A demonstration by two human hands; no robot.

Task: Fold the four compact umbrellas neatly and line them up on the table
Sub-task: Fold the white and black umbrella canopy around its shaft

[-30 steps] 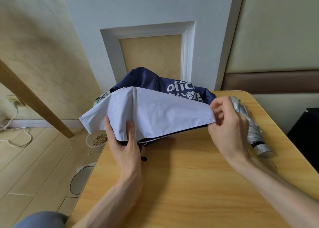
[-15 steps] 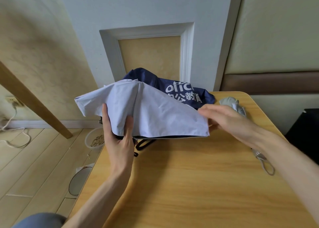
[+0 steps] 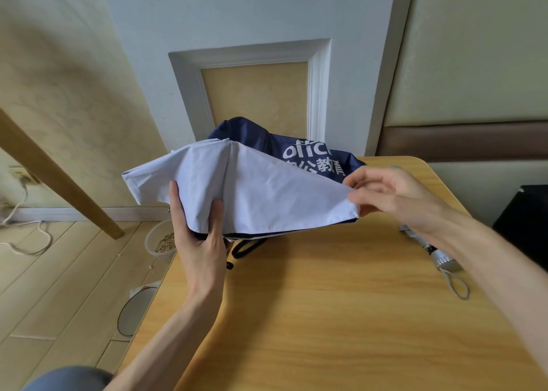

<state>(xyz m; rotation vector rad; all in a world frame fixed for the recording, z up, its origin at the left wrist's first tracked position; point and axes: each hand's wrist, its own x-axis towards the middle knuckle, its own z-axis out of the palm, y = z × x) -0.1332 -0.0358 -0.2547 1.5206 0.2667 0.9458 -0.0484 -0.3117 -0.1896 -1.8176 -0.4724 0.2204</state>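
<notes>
Three umbrellas show: my left hand [image 3: 201, 236] grips the pale one [image 3: 252, 195], my right hand [image 3: 382, 193] pinches its three-o'clock edge.

Silver umbrella [image 3: 441, 257] mostly behind forearm

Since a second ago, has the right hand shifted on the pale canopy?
Yes. The right hand now pinches the pale canopy corner lower, nearer the table.
</notes>
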